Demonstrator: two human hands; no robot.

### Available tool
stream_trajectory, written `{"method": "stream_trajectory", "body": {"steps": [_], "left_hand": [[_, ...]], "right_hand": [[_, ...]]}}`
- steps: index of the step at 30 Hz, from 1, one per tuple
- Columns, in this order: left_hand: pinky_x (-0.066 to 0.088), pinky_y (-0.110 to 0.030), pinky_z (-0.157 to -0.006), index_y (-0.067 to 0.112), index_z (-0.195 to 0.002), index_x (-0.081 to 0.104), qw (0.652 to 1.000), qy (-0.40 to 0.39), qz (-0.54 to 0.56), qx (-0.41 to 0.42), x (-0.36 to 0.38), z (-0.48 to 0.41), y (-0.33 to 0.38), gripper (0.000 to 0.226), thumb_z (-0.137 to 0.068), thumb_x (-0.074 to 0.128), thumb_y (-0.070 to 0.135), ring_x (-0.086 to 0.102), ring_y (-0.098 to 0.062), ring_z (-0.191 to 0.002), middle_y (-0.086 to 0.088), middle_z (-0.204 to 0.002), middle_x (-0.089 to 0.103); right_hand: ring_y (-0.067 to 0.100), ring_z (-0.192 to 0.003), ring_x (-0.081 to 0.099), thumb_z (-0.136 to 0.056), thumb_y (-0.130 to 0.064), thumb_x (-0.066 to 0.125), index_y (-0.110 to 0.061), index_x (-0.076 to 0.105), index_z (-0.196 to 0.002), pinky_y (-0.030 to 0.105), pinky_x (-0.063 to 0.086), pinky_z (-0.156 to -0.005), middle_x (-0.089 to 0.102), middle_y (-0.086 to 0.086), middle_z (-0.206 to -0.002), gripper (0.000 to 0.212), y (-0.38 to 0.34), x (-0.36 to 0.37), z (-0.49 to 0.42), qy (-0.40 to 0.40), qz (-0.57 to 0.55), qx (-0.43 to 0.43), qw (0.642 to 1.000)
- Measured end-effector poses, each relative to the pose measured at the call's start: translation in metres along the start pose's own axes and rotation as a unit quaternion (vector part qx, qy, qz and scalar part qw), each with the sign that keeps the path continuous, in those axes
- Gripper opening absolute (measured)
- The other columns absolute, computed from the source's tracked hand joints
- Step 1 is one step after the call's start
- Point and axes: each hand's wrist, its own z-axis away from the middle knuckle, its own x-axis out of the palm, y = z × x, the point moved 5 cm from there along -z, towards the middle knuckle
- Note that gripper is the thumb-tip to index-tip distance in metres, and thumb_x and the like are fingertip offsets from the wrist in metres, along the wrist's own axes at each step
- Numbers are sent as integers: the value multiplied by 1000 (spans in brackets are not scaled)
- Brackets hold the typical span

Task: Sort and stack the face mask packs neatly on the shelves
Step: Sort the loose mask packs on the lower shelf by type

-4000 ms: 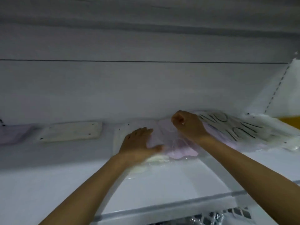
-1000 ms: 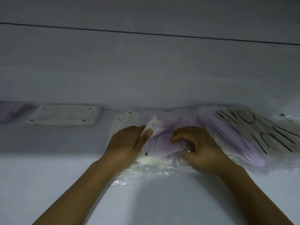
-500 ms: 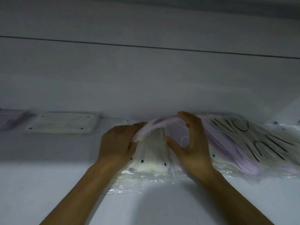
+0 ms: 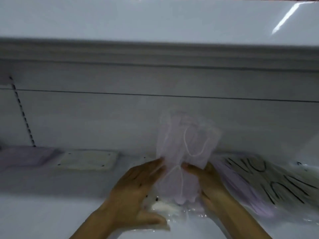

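Lavender mask pack (image 4: 185,152) is up on end between both hands, its long axis close to vertical, top leaning slightly right toward the shelf's back wall (image 4: 155,118), lower end down among the packs on the shelf (image 4: 43,204). Left hand (image 4: 136,188) lies against the pack's left side with fingers fairly straight, pressing rather than curling. Right hand (image 4: 207,183) has its fingers curled onto the pack's lower right edge, gripping it at the waist. White ear loops show through the clear wrap. Below the pack sits a cream pack (image 4: 162,207) in crinkled plastic, partly under the left hand. Right of the lavender pack, a black-looped pack (image 4: 276,180) overlaps more lavender ones. Left of it there is bare shelf, then a cream pack lying flat (image 4: 88,160) by the back wall, and a purple pack (image 4: 25,156) just beyond that. Above the lavender pack the upper shelf's front lip (image 4: 155,54) overhangs, well apart from its top.
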Motion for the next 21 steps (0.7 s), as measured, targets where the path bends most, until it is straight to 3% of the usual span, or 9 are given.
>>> {"method": "stream_trajectory", "body": {"steps": [1, 3, 5, 6, 8, 11, 14, 16, 21], "left_hand": [[30, -18, -109, 36, -153, 13, 990, 19, 93, -100, -5, 3, -13, 105, -68, 51, 86, 31, -4, -140, 17, -158, 20], [34, -6, -100, 53, -146, 12, 913, 103, 271, -287, -22, 1, -28, 116, -50, 67, 85, 34, 9, -133, 30, -151, 25], [43, -8, -91, 58, -132, 22, 832, 147, 390, -366, -33, -10, -39, 113, -37, 80, 77, 47, 9, -123, 22, -141, 44], [48, -10, -86, 55, -127, 29, 809, 154, 422, -378, -38, -14, -43, 106, -39, 87, 66, 55, 6, -116, 16, -132, 53], [49, -9, -75, 47, -117, 41, 822, 158, 391, -383, -57, -16, -49, 81, -53, 92, 43, 63, 7, -101, 15, -113, 62], [45, -4, -74, 40, -109, 49, 832, 187, 326, -410, -72, 7, -60, 63, -64, 89, 22, 61, 13, -93, 25, -105, 60], [47, -9, -66, 15, -92, 63, 797, 237, 315, -458, -72, 33, -65, 23, -77, 78, 7, 63, -2, -76, 13, -85, 67], [48, -13, -62, -4, -86, 59, 774, 293, 322, -460, -75, 47, -66, 15, -80, 72, 0, 61, -5, -67, 2, -74, 65], [54, -21, -69, 9, -91, 61, 668, 420, 419, -449, -119, 83, -112, 11, -85, 67, 2, 68, -13, -78, 6, -80, 72]], "right_hand": [[20, -73, 69, -80, 6, 67, -8, 68, -91, 27, 57, -62, 75, 8, -86, 17, -1, 2, -3, 1, -28, -18, 999], [16, -77, 70, -83, 4, 65, -12, 68, -92, 28, 58, -69, 76, -2, -81, 19, -14, 21, 2, -52, -36, -44, 997], [13, -81, 69, -88, -2, 64, -21, 66, -90, 24, 57, -72, 75, -11, -79, 19, -14, 50, 10, -128, 12, -56, 990], [10, -81, 69, -88, -3, 65, -22, 65, -89, 20, 55, -70, 74, -13, -79, 19, -12, 66, 14, -150, 23, -58, 987], [4, -76, 69, -84, 3, 66, -21, 67, -86, 15, 53, -64, 74, -11, -76, 24, -6, 88, 18, -150, 10, -68, 986], [4, -73, 71, -83, 1, 67, -19, 68, -83, 13, 51, -60, 75, -7, -76, 20, 5, 109, 21, -126, -23, -75, 989], [14, -85, 72, -87, -12, 68, -15, 69, -96, 22, 56, -70, 76, -4, -87, 10, 23, 128, 22, -89, -20, -70, 993], [17, -89, 72, -85, -19, 71, -13, 68, -103, 31, 58, -77, 75, 0, -92, 18, 33, 146, 26, -84, 0, -65, 994], [-3, -65, 65, -77, -6, 78, -17, 66, -85, 10, 49, -58, 70, -13, -75, 18, 32, 190, 27, -156, 126, -89, 976]]}}
